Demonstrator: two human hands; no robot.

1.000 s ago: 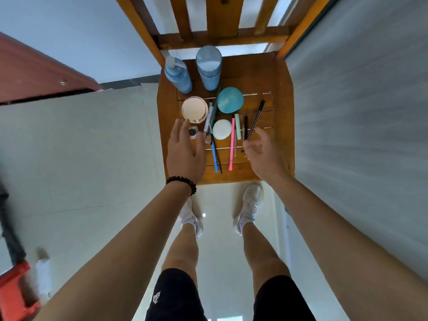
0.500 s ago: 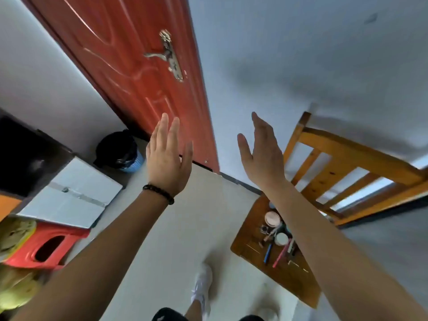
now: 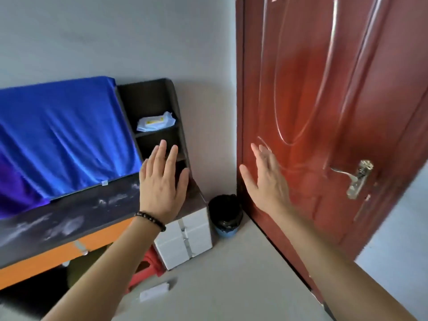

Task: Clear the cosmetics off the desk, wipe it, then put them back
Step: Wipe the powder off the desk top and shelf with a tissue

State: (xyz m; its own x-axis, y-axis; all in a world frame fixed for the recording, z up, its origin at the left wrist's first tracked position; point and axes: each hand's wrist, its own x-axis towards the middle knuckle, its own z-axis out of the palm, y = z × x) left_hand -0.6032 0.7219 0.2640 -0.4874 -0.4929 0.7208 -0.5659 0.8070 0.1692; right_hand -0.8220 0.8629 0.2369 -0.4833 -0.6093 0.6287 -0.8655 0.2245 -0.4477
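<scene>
The dark desk [image 3: 69, 218] runs across the left, its top streaked with whitish smears and bare of cosmetics. A pack of wipes [image 3: 155, 122] lies on a shelf of the dark shelf unit [image 3: 152, 98] at the desk's right end. My left hand [image 3: 162, 181] is raised with straight fingers in front of that shelf unit, holding nothing. My right hand [image 3: 266, 179] is raised, fingers straight, in front of the red door, also empty. The chair with the cosmetics is out of view.
A blue cloth [image 3: 62, 135] drapes over the back of the desk. A white drawer cabinet [image 3: 185, 237] stands under the desk's right end, a red stool [image 3: 148, 267] beside it. A black bin [image 3: 225, 214] sits in the corner by the red door [image 3: 324, 112].
The view has swung left from the chair with cosmetics, past the door, to the desk. Both hands stayed raised and empty and now face the desk corner.
</scene>
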